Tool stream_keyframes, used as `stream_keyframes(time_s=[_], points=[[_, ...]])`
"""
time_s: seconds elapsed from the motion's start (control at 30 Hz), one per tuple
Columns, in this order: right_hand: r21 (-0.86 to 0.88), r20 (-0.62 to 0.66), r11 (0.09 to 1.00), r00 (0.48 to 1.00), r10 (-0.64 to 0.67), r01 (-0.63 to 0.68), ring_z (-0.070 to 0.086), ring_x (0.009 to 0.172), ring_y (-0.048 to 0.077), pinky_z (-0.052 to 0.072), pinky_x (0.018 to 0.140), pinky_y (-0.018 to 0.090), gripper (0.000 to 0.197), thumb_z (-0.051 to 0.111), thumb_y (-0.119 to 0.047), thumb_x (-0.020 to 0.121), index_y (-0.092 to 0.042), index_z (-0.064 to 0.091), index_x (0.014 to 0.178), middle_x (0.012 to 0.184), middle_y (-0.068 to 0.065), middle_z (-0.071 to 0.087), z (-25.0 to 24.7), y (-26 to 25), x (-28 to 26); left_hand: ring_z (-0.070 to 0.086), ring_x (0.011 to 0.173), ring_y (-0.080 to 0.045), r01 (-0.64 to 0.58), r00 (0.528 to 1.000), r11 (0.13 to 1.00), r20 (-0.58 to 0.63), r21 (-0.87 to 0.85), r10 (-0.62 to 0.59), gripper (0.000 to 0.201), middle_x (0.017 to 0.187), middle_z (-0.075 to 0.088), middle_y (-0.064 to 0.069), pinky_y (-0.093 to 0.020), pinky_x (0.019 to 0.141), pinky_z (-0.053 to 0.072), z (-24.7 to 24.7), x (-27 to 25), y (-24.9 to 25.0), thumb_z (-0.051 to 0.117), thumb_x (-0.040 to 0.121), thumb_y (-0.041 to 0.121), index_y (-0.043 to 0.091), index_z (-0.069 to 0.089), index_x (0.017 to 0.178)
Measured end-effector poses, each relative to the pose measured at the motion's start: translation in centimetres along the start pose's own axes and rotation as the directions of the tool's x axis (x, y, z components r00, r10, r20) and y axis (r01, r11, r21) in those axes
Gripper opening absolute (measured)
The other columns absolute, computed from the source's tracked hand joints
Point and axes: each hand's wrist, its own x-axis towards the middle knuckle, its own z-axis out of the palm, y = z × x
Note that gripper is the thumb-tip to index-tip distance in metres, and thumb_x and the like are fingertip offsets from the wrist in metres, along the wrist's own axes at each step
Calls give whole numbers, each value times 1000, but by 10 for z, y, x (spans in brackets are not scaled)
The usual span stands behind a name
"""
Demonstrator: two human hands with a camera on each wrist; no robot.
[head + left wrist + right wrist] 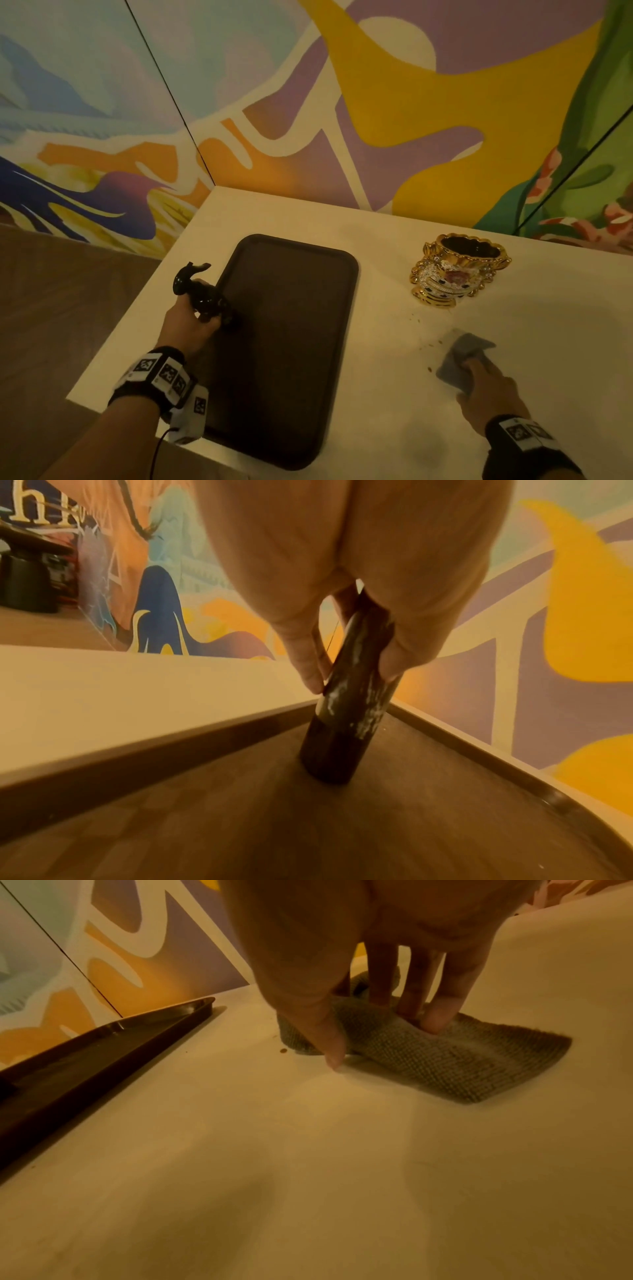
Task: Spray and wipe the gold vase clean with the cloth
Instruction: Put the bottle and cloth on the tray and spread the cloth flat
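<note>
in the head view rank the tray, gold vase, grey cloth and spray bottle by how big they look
1. Dark tray, by far the largest.
2. Gold vase.
3. Black spray bottle and grey cloth: they look alike, and each is partly hidden by the hand gripping it, so no ranking between them.

The left hand (187, 322) covers the middle of the dark spray bottle (202, 296), and in the left wrist view the bottle's trigger end is lost behind the palm. Whether the bottle's base touches the tray (274, 428) or hangs just above it cannot be told. Beside the tray, the right hand (488, 394) hides the near part of the grey cloth (459, 356). The gold vase (459, 270) has a painted front too small to read. Both forearms are cut off at the head view's lower edge.
</note>
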Motion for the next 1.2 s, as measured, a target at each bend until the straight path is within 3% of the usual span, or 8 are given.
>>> stream_keyframes(time_s=[0.23, 0.43, 0.6, 0.83, 0.93, 1.03, 1.13, 1.2], points=[[-16, -34, 1000, 999, -23, 23, 44, 116, 28, 45, 96, 45, 37, 60, -35, 82, -33, 44, 116, 136, -1, 46, 3, 3, 4, 57, 105, -27, -85, 996, 995, -5, -50, 85, 45, 111, 61, -8, -45, 95, 46, -4, 8, -5, 71, 76, 3, 16, 54, 115], [-29, -9, 1000, 1000, -11, 10, 44, 116, 31, 43, 97, 46, 23, 45, -30, 89, -34, 47, 112, 137, -1, 44, -3, 0, 6, 55, 115, -33, -66, 998, 995, -10, -76, 65, 47, 121, 60, -13, -47, 98, 42, 0, 13, 0, 71, 79, 6, 11, 51, 121], [-22, -15, 1000, 1000, -7, 7, 43, 116, 31, 43, 97, 45, 22, 47, -29, 89, -33, 48, 111, 136, 0, 45, 0, 0, 7, 56, 115, -35, -98, 995, 993, 15, -69, 100, 50, 123, 60, -15, -43, 94, 43, 11, 30, 23, 70, 80, 9, 10, 48, 125], [33, -11, 999, 1000, -3, 4, 48, 113, 30, 46, 94, 46, 28, 48, -29, 88, -32, 49, 115, 131, 0, 51, -1, 6, 6, 57, 117, -36, -94, 995, 990, 5, -107, 95, 61, 125, 60, -15, -46, 96, 44, 22, 51, 39, 70, 79, 7, 15, 40, 132], [159, -12, 987, 999, -33, 35, 53, 109, 30, 46, 95, 47, 32, 49, -35, 89, -31, 47, 121, 120, 4, 58, -5, 8, 5, 56, 119, -37, -87, 996, 989, 11, -119, 89, 73, 133, 55, -16, -49, 97, 46, 22, 54, 38, 70, 80, 7, 16, 29, 140], [468, -10, 880, 996, -91, 85, 60, 96, 28, 48, 93, 48, 25, 47, -44, 89, -35, 52, 113, 102, 1, 63, -25, -7, -10, 54, 121, -35, -17, 999, 987, 42, -159, 24, 82, 141, 47, -15, -49, 97, 47, 18, 53, 29, 73, 77, 6, 16, 25, 142], [608, 65, 791, 988, -139, 72, 63, 89, 26, 50, 89, 53, 26, 51, -16, 86, -29, 52, 109, 97, 6, 65, -43, -30, -22, 59, 105, -29, 68, 997, 997, 46, -43, -66, 60, 125, 58, -15, -42, 88, 48, 11, 35, 19, 69, 81, 11, 11, 41, 134], [684, 71, 719, 970, -232, 122, 61, 93, 24, 48, 91, 55, 22, 50, -8, 83, -21, 53, 101, 98, 7, 63, -54, -51, -32, 57, 93, -19, -8, 995, 998, 102, 68, 1, 35, 111, 65, -8, -34, 82, 44, 14, 14, 18, 64, 85, 13, 13, 56, 120]])
